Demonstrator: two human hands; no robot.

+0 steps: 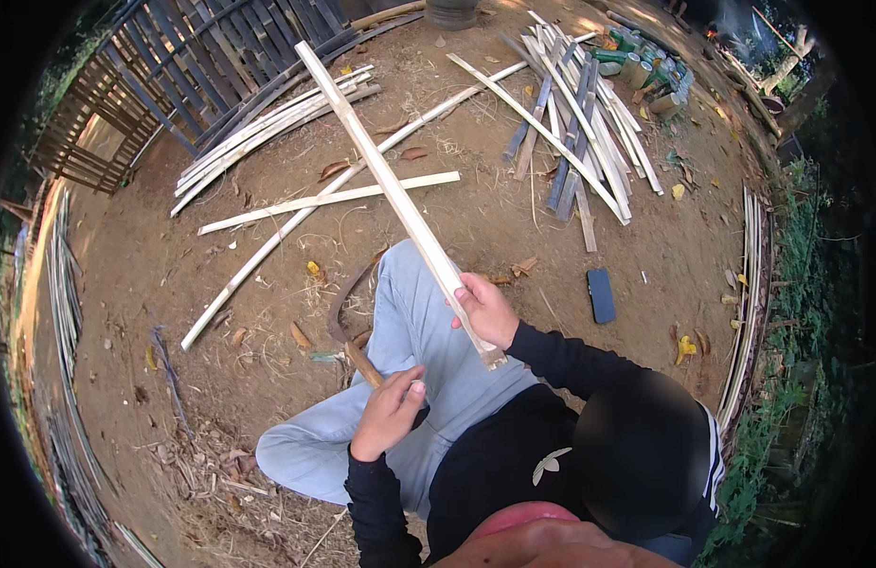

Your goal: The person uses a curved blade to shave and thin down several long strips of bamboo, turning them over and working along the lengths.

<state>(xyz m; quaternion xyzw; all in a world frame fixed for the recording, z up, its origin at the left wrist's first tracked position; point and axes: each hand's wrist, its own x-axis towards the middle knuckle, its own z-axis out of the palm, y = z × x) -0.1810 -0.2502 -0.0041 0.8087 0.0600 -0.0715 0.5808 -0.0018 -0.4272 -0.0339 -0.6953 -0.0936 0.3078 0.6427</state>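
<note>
My right hand point(485, 310) grips a long bamboo slat point(391, 189) near its lower end, the slat slanting up and away over the dirt ground point(268, 284). My left hand point(389, 415) is closed round the wooden handle of a curved sickle point(348, 308) beside my knee. A dark phone point(601, 294) lies on the ground to my right, and bamboo strips point(571, 104) are piled beyond.

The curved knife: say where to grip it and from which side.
Grip the knife by its wooden handle, the straight end nearest the body, which the left hand is already touching. Come from the near side, from behind the handle, since the curved blade arcs away over the ground beyond the knee. The right hand holds the bamboo slat.
</note>
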